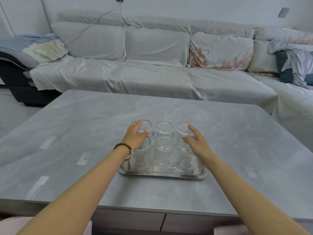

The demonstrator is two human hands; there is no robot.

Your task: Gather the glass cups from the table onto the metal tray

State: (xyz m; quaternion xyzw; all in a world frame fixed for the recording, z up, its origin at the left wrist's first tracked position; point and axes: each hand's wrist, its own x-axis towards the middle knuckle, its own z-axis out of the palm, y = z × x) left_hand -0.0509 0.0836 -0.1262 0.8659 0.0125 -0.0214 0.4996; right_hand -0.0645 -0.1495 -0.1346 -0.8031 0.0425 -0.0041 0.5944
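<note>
While six ribbed glass cups (163, 153) are standing on the metal tray (162, 174) at mid desk (84, 119), left hand (135, 137) is gripping the far-left cup, grip clamped; right hand (194, 141), grip apart, is hovering beside the far-right cup.

The counter (84, 126) lies bare on all sides of the metal tray (162, 174), giving open approach from the left, the right and the far edge. On the tray, six glass cups (163, 153) stand upright in two rows of three, packed close; the gaps between neighbours look too narrow for fingers. Access to them is from above or along the outer flanks. The left hand (135, 137) occupies the left flank, curved against the far-left cup. The right hand (194, 141), fingers spread, occupies the right flank. The near tray rim is unobstructed. A sofa (152, 65) stands well beyond the counter.
</note>
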